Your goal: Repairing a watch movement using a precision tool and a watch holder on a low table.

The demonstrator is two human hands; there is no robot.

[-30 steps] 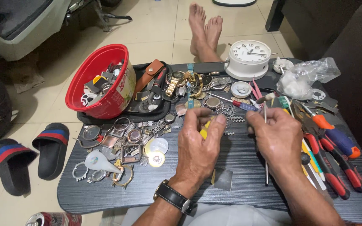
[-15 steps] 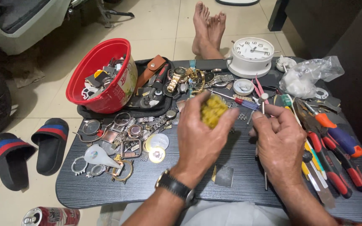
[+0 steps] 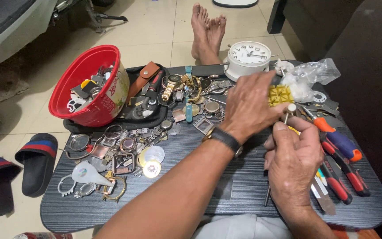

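Reaching farther right than half a second ago, the left hand [image 3: 250,104] now holds the yellow block [image 3: 281,94] up beside the white clock [image 3: 247,59], its fingers pinching the block's left edge. Below it the right hand [image 3: 293,161] has its fingers pressed together around a thin screwdriver [image 3: 288,113], whose tip touches the block. Both hover over the dark worktop [image 3: 244,177], near the red bowl [image 3: 89,84] and the pliers [image 3: 339,141].
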